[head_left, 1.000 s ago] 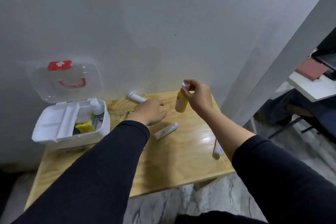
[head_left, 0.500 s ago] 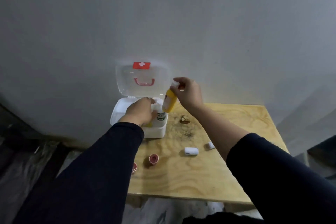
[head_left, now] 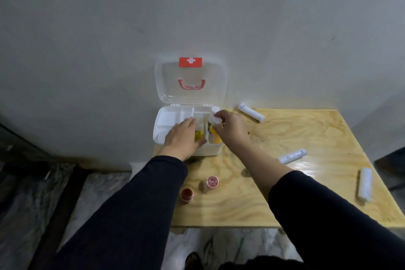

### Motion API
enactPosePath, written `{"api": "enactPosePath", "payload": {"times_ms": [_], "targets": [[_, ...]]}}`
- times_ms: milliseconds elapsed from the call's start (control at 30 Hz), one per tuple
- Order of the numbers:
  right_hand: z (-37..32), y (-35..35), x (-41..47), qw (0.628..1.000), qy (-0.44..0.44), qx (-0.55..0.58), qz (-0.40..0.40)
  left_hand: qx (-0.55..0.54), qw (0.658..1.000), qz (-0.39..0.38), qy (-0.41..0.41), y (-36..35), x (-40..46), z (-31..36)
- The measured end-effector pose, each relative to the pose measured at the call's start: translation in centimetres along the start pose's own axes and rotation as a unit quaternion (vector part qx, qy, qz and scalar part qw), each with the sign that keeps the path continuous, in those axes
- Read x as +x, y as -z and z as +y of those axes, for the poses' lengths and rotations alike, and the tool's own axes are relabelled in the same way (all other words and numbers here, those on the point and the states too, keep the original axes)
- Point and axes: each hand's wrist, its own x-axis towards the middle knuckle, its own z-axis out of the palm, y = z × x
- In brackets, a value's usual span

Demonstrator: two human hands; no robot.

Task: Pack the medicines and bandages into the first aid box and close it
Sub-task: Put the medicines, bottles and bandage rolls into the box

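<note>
The white first aid box (head_left: 159, 125) stands at the table's back left corner, its clear lid (head_left: 190, 82) upright against the wall. My right hand (head_left: 231, 129) holds the yellow bottle (head_left: 214, 136) by its white cap, with the bottle down inside the box's right compartment. My left hand (head_left: 184, 137) rests flat on the box's front rim, fingers spread, next to a yellow packet (head_left: 199, 135) inside. Three white bandage rolls lie on the table: one (head_left: 251, 112) near the wall, one (head_left: 292, 156) mid-right, one (head_left: 365, 183) at the right edge.
Two small red-capped jars (head_left: 187, 194) (head_left: 212, 182) stand near the front left of the wooden table (head_left: 274, 193). A grey wall rises right behind the box. Marbled floor lies below the table's front and left edges.
My right hand has lowered the yellow bottle from above the box into its right compartment. My left hand has settled on the box's front rim. The view has shifted.
</note>
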Motion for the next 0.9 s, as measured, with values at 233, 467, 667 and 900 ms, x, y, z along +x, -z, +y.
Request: {"api": "enactPosePath", "payload": {"times_ms": [233, 467, 667, 900], "targets": [[-0.1, -0.4, 0.1, 0.999, -0.007, -0.029, -0.026, 0.025, 1.000, 0.005, -0.019, -0.2, 0.1, -0.2], [0.6, 2.5, -0.1, 1.000, -0.016, 0.001, -0.016, 0.030, 0.998, 0.035, -0.033, 1.9, 0.9, 1.0], [5.8, 7.6, -1.3, 0.995, -0.084, -0.047, 0.037, 0.029, 0.991, 0.068, -0.111, 3.4, 2.8, 7.1], [14.7, 14.6, -4.9, 0.974, -0.208, -0.078, 0.047, 0.046, 0.982, -0.056, -0.177, -0.5, 3.6, 16.0]]}}
